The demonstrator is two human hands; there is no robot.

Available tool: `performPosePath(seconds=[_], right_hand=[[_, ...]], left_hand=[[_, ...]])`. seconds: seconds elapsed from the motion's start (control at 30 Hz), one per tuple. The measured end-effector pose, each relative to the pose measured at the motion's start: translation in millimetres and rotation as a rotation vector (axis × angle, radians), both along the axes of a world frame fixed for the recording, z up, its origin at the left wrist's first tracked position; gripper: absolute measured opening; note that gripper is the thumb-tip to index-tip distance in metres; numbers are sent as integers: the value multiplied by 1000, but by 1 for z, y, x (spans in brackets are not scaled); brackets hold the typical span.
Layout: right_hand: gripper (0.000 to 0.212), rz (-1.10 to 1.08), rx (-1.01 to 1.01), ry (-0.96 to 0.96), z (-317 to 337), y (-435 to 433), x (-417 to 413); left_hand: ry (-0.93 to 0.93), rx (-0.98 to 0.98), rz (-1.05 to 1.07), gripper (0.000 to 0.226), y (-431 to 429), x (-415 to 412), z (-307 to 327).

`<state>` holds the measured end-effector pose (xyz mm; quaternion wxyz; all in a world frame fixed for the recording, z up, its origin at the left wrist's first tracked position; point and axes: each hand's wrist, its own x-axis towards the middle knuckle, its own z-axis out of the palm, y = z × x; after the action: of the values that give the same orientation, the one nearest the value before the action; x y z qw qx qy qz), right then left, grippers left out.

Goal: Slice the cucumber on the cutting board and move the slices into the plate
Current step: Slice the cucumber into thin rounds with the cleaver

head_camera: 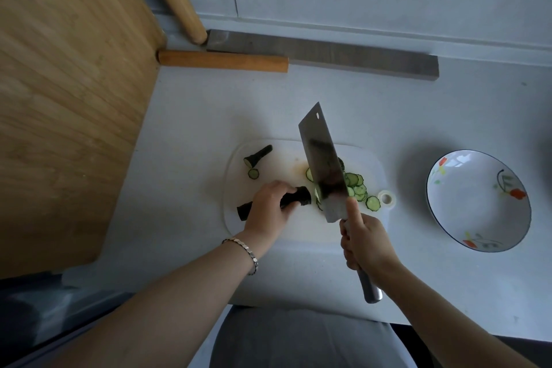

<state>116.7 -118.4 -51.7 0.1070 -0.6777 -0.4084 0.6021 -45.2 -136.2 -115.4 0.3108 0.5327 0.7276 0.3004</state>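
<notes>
- Left hand (270, 203) lay on top of the cucumber (300, 196), with its fingers curled over it to hold it down on the cutting board (283, 152). One dark end poked out to the left of the hand, and the cut end poked out to the right.
- Just behind that hand, a cut-off tip (259, 155) and one lone slice (253, 173) lay on the board, apart from the rest.
- Next came the knife (322, 164), a big wide one. Its blade stood just beside the cut end of the cucumber, with the far tip pointing away from the person. I could not tell if the edge was touching the board.
- On the right side of the blade, a pile of thin slices (357, 187) lay on the board, some on top of others.
- Right hand (366, 243) was wrapped tight round the knife handle, with one finger stretched up onto the blade.
- Far to the right, the plate (478, 212) sat on the tabletop (418, 116), well apart from the board. No slices were in it.
- I think the cutting step was the one in hand, maybe half done, since a good chunk of cucumber was not yet cut.
- The next move, as I saw it, would need the left fingers to slide back a bit and stay tucked away from the blade. Then the knife could come down for one more thin slice. Moving the slices to the plate would come after that.
</notes>
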Motion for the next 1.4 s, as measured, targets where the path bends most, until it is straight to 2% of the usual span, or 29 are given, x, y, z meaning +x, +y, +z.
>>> performPosePath(seconds=[0.43, 0.77, 1.2, 1.33, 1.4], right_hand=[[56, 76, -40, -87, -9, -9, -9], [54, 85, 19, -67, -1, -2, -13], [58, 169, 91, -194, -31, -14, -16], [57, 88, 38, -130, -34, -17, -15], [56, 23, -17, -57, -30, -13, -12]], left_hand=[[28, 6, -26, 19, 1, -1, -4], [39, 18, -29, 19, 1, -3, -7], [43, 34, -39, 14, 0, 1, -6], [145, 68, -49, 18, -3, -2, -10], [135, 67, -40, 23, -5, -3, -12]])
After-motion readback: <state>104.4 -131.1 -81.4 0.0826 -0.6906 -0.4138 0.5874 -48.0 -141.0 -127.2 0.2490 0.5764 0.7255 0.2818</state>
